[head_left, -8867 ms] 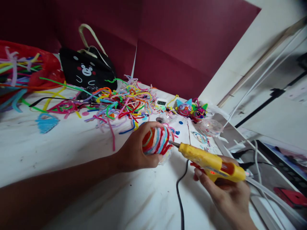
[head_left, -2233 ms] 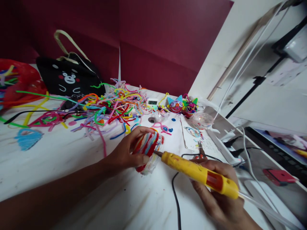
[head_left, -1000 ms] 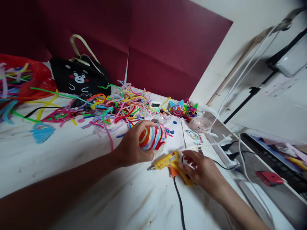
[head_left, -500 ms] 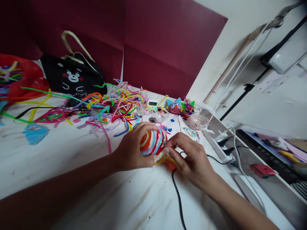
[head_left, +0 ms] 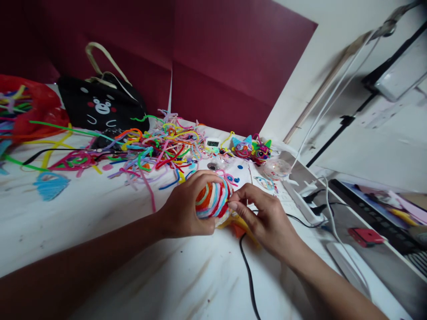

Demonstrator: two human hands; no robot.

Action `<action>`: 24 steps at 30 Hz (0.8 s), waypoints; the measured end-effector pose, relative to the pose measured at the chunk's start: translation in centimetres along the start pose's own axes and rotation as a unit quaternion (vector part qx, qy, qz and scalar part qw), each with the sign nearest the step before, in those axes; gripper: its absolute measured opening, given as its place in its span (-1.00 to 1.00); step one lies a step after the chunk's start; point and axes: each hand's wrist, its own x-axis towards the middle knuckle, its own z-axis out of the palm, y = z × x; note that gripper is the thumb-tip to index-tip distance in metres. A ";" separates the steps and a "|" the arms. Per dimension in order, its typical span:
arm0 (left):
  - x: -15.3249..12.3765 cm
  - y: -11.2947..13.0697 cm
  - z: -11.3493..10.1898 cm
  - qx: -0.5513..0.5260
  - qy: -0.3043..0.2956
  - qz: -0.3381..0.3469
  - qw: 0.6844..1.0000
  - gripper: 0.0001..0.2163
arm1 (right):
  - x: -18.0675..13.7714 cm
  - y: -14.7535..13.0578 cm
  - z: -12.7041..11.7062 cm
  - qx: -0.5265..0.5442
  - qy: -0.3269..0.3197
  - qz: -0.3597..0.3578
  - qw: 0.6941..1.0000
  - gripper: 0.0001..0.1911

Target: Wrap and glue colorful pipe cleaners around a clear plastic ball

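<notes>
My left hand [head_left: 185, 206] wraps around a ball [head_left: 213, 200] covered in orange, light blue, white and red stripes of fuzzy pipe cleaner. Thumb and fingers of my right hand [head_left: 258, 213] pinch together at the ball's right side; what lies between those fingertips is too small to make out. Under the ball and the right hand, partly hidden, lies something yellow and orange [head_left: 238, 229] on the white table [head_left: 150, 275]. A black cable [head_left: 250, 275] runs from there toward the front edge.
A tangled heap of pipe cleaners [head_left: 167, 146] spreads behind my hands. Two cat-faced balls [head_left: 251, 150], a small digital timer [head_left: 212, 143] and a clear plastic half-shell [head_left: 277, 169] stand farther back. A black bag [head_left: 103, 106] is back left; a power strip [head_left: 313, 209] lies right.
The ball has turned slightly in my left hand, showing its stripes at a different angle. My right fingertips stay at its side and have shifted only a little.
</notes>
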 end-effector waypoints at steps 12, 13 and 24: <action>-0.2 -0.1 0.1 0.001 -0.003 0.017 1.000 -0.33 | 0.0 0.9 0.5 0.227 0.066 0.187 0.953 -0.55; -0.2 -0.1 0.1 -0.001 -0.002 0.020 1.000 -0.32 | 0.0 0.9 0.5 0.275 0.063 0.206 0.937 -0.50; -0.4 -0.2 0.6 -0.068 -0.025 0.014 0.997 -0.31 | 0.0 0.0 1.0 0.460 0.063 0.281 0.840 -0.30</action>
